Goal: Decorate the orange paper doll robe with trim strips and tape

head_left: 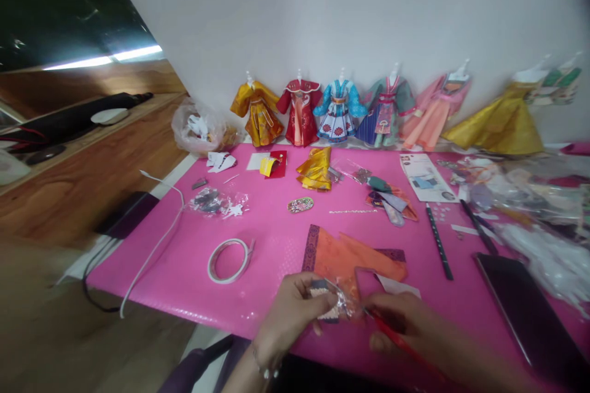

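My left hand [292, 307] pinches a small clear plastic packet [341, 302] with something pale and dark in it, too blurred to name. In my right hand [405, 319] is a slim red-handled tool [388, 330], its dark tip close to the packet's right edge. Whether the tip touches the plastic, I cannot tell. Just beyond both hands lies an orange cloth garment piece [338, 255] with dark patterned bands, partly covered by my fingers. A pale paper piece [399, 287] rests beside it, behind my right hand.
A roll of white tape [229, 262] lies on the pink table cover [271, 227]. Several small dressed doll forms, including a red robe [299, 112], stand along the wall. A black phone [525, 313], dotted pen [439, 241] and plastic bags [534, 190] occupy the right; a white cable [159, 242] crosses the left.
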The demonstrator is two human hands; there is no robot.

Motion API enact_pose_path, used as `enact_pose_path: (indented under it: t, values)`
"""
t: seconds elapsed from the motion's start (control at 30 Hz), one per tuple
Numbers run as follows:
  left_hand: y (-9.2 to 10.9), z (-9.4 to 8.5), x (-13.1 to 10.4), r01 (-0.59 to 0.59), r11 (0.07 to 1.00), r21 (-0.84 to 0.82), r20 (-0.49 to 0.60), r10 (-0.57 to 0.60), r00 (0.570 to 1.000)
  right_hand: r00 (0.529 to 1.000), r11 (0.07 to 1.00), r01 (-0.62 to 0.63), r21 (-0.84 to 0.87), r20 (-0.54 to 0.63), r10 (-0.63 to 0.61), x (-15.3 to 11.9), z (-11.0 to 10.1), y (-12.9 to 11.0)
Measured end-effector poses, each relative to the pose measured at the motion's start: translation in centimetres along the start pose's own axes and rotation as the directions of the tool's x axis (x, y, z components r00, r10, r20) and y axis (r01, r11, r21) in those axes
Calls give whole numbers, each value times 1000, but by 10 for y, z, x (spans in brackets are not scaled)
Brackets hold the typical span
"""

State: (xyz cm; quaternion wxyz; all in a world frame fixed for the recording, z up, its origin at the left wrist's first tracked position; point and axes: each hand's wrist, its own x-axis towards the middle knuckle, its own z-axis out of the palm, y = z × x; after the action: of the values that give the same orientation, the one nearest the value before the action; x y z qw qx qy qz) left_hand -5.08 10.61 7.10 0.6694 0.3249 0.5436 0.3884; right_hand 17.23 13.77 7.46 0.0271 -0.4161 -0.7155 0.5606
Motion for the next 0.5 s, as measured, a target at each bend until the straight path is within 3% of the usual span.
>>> enact_pose_path:
  t: [0.2, 0.37, 0.5]
  values:
    - [-8, -7, 5, 0, 1000, -15, 1, 0, 1000, 995, 990, 87, -113, -40, -92, 6, 2, -2]
    - [-13, -14, 8, 6, 1000, -29, 32, -5, 999, 995, 992, 93, -87, -13, -94, 8, 3, -1]
    - [-17, -19, 6, 5, 999, -44, 44, -3, 999, 993, 990, 90, -113, -62, -97, 9, 2, -5]
